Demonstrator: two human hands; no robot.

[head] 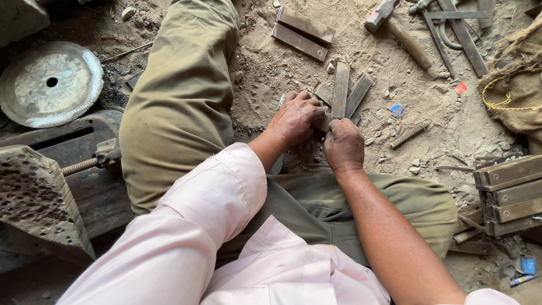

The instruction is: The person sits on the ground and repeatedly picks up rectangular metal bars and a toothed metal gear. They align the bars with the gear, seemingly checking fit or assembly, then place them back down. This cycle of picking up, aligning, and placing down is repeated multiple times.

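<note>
I sit on a sandy floor with my legs in olive trousers folded around my hands. My left hand (296,117) and my right hand (342,144) meet over a small cluster of flat rusty metal bars (341,90) standing in the sand. Both hands have their fingers curled onto the lower ends of these bars. What lies under the palms is hidden.
Two more flat bars (302,33) lie farther away. A hammer (398,28) and metal strips (460,31) lie at the top right beside a burlap sack (516,85). Stacked bars (511,195) sit at the right. A metal disc (49,83) and a vise (84,164) are on the left.
</note>
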